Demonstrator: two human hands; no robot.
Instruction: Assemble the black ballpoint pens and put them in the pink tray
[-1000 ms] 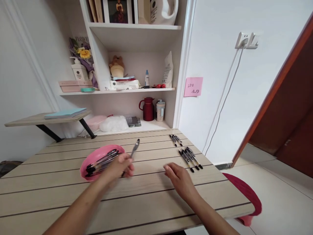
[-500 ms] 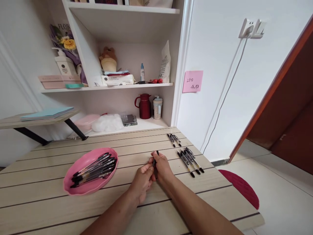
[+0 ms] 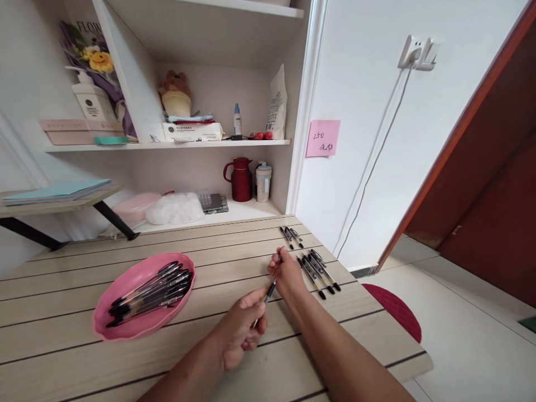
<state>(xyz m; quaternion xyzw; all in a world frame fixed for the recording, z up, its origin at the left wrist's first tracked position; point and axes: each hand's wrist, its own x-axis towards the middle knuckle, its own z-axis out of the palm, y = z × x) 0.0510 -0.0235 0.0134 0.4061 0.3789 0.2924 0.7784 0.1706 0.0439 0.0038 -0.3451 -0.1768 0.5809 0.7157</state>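
Observation:
My left hand (image 3: pixel 247 321) is closed around a black gel pen (image 3: pixel 271 288), which slants up and away toward my other hand. My right hand (image 3: pixel 287 273) is pinched just beyond the pen's upper end; a dark bit between its fingers looks like a pen cap (image 3: pixel 280 259), mostly hidden. Right of that hand lies a row of several long pens (image 3: pixel 317 272), side by side. Farther back is a group of shorter black-and-clear pieces (image 3: pixel 291 237), which look like pen caps. On the left, a pink oval bowl (image 3: pixel 100 324) holds many more pens (image 3: pixel 154 290).
The wooden table (image 3: pixel 218 254) meets a white shelf unit at the back, with a red jug (image 3: pixel 242 180) and a cup (image 3: pixel 263 182). A small raised stand (image 3: pixel 84 204) is at the left. A pink note (image 3: pixel 323 138) hangs on the wall; a red round seat (image 3: pixel 393 310) sits beyond the right edge.
My hands have drawn apart: the right has gone up and right, while the left has come slightly back with the pen, baring more of it. The whole view has shifted slightly.

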